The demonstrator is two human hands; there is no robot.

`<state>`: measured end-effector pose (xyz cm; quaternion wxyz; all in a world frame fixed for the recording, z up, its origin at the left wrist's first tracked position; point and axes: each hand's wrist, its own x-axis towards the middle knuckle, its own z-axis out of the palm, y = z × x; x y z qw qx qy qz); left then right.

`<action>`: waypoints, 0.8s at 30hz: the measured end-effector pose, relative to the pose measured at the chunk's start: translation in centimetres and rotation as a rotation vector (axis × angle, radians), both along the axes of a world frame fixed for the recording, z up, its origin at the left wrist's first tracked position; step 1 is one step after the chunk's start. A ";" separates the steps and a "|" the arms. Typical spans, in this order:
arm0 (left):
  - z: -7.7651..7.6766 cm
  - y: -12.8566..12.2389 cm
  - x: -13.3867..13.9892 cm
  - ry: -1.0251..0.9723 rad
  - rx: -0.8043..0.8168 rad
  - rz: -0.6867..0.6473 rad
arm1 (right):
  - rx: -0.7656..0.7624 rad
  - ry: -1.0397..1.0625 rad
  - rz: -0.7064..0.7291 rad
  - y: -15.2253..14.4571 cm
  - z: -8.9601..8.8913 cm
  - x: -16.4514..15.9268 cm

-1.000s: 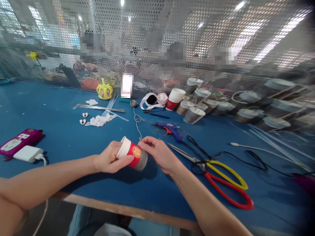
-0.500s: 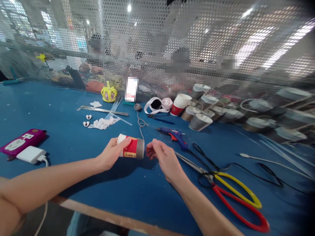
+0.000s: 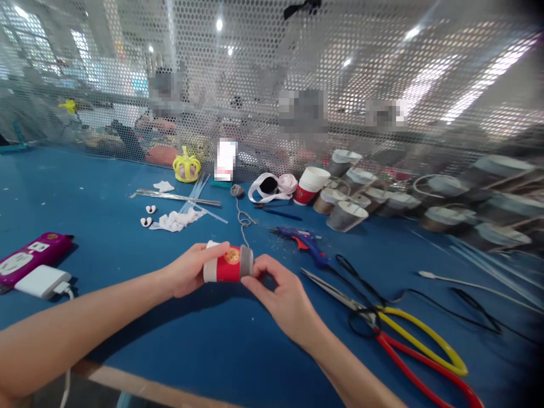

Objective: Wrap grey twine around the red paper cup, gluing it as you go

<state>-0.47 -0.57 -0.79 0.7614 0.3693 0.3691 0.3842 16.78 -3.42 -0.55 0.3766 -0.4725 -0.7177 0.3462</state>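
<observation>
Now I have the right hand (image 3: pixel 283 292) back at the gray yarn (image 3: pixel 246 260) on the cup's (image 3: pixel 227 265) base; just before, it hung clear. Left hand (image 3: pixel 191 271) grips the cup sideways above the counter (image 3: pixel 212 340); right fingers' pinch, can't tell. Two-handed work resumes.

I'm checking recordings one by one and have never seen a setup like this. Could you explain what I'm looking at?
There is no machine here: a person works with two bare hands, filmed by one head-worn camera looking forward and down. The left hand has its grip on a red and white cup, held sideways. The right hand is at the cup's grey end; whether it pinches anything is unclear. A grey cord runs between that end and a small ball. On the blue table are a glue gun, scissors and stacked cups. Behind stands a mesh screen.
</observation>
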 end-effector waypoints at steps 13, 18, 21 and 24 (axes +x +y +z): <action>-1.5 -0.4 -0.1 0.144 0.336 -0.103 | -0.292 0.170 -0.102 0.7 -0.1 0.5; -1.7 -0.6 -0.3 0.208 0.406 -0.206 | -0.234 0.157 -0.151 1.1 0.0 0.8; -1.7 -0.9 -0.2 0.241 0.413 -0.211 | -0.289 0.147 -0.086 1.2 0.1 0.7; -1.4 -0.9 -0.2 0.258 0.391 -0.192 | -0.312 0.172 -0.041 1.3 0.2 0.9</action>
